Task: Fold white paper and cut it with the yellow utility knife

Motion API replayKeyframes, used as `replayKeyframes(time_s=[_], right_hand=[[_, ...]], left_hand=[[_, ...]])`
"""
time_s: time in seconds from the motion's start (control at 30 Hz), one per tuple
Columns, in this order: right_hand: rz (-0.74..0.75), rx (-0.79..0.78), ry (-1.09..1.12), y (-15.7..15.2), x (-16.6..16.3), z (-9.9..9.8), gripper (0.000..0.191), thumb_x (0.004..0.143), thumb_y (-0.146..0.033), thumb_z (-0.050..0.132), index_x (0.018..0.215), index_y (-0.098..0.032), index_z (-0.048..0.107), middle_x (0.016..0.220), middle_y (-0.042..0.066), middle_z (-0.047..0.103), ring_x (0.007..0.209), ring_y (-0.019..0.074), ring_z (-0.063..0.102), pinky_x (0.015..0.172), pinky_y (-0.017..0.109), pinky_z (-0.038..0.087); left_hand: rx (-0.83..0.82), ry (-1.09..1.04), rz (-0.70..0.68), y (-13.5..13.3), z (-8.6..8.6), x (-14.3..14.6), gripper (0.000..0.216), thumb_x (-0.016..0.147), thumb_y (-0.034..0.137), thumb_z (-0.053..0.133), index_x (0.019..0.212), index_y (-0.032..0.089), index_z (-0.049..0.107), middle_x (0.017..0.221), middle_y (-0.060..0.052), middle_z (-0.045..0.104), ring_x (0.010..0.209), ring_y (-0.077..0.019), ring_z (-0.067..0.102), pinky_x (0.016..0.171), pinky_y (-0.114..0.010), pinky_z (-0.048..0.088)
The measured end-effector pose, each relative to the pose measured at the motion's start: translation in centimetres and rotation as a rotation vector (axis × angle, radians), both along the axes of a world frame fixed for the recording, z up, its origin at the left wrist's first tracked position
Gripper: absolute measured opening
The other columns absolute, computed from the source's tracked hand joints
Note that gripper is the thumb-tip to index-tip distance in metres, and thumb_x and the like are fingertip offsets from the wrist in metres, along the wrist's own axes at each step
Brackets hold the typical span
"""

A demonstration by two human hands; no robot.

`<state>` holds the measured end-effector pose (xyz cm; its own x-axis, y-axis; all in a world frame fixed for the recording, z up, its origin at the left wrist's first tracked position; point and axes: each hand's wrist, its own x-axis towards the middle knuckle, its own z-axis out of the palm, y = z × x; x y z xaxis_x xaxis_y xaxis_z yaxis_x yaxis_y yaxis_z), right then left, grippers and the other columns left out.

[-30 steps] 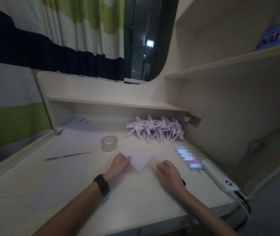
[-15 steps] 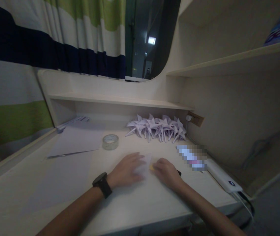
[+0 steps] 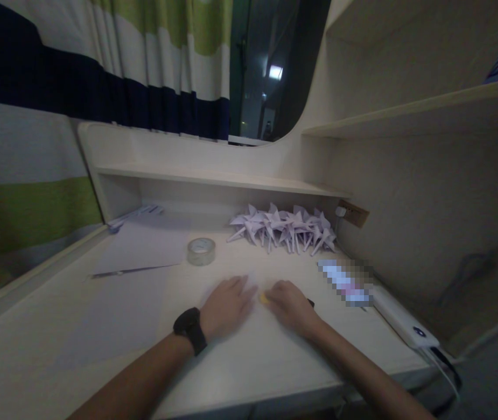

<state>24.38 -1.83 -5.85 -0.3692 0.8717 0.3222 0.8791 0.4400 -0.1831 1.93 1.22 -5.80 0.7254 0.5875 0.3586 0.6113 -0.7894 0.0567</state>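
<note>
Left hand [image 3: 229,308]: no longer pinching the paper [image 3: 251,280]; open over it, fingers loosely spread, blurred.
Right hand [image 3: 290,306]: curled round a yellow tool [image 3: 264,297], closer to the left now.
Paper: on the desk [image 3: 240,373], mostly hidden beneath the left fingers, presumably being steadied.

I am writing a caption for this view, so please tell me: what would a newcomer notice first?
Probably the folded white paper pinwheels at the back of the desk, right of the tape roll. Next, near the middle, the left hand, with a black watch on its wrist, lies over white paper, and the right hand grips something yellow. At upper left, the green, white and navy curtain stands out.
</note>
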Motion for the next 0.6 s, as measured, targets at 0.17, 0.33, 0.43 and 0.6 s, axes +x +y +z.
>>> replayKeyframes(time_s=[0.17, 0.33, 0.43, 0.6], right_hand=[[-0.020, 0.035, 0.011, -0.7, -0.3, -0.1, 0.016, 0.088, -0.029, 0.058, 0.096, -0.025, 0.071, 0.086, 0.006, 0.060, 0.081, 0.0191, 0.052, 0.071, 0.030, 0.036], [0.009, 0.034, 0.018, -1.0, -0.5, 0.1, 0.016, 0.088, -0.027, 0.057, 0.097, -0.024, 0.070, 0.087, 0.006, 0.059, 0.081, 0.0191, 0.051, 0.072, 0.030, 0.036], [0.024, 0.018, -0.001, -1.2, -0.6, 0.2, 0.015, 0.088, -0.025, 0.056, 0.095, -0.023, 0.069, 0.086, 0.006, 0.059, 0.081, 0.0191, 0.050, 0.072, 0.031, 0.035], [0.052, -0.012, -0.017, -1.5, -0.5, 0.5, 0.016, 0.089, -0.027, 0.056, 0.094, -0.023, 0.070, 0.084, 0.005, 0.058, 0.080, 0.0182, 0.050, 0.072, 0.030, 0.035]], left_hand=[[0.006, 0.009, -0.082, 1.1, 0.5, -0.4, 0.041, 0.097, 0.038, 0.032, 0.134, 0.029, 0.048, 0.142, -0.005, 0.046, 0.128, -0.0290, 0.039, 0.106, -0.048, 0.029], [-0.081, 0.048, -0.133, 2.4, -0.7, -0.7, 0.044, 0.099, 0.042, 0.024, 0.140, 0.034, 0.039, 0.148, -0.001, 0.038, 0.137, -0.0283, 0.028, 0.109, -0.050, 0.022], [-0.098, 0.045, -0.119, 2.5, -1.3, -0.6, 0.046, 0.099, 0.044, 0.022, 0.141, 0.032, 0.039, 0.149, -0.003, 0.036, 0.137, -0.0296, 0.028, 0.110, -0.051, 0.021], [-0.113, 0.042, -0.115, 2.4, -1.2, -0.5, 0.046, 0.100, 0.044, 0.021, 0.140, 0.032, 0.040, 0.150, -0.003, 0.034, 0.137, -0.0293, 0.028, 0.110, -0.051, 0.021]])
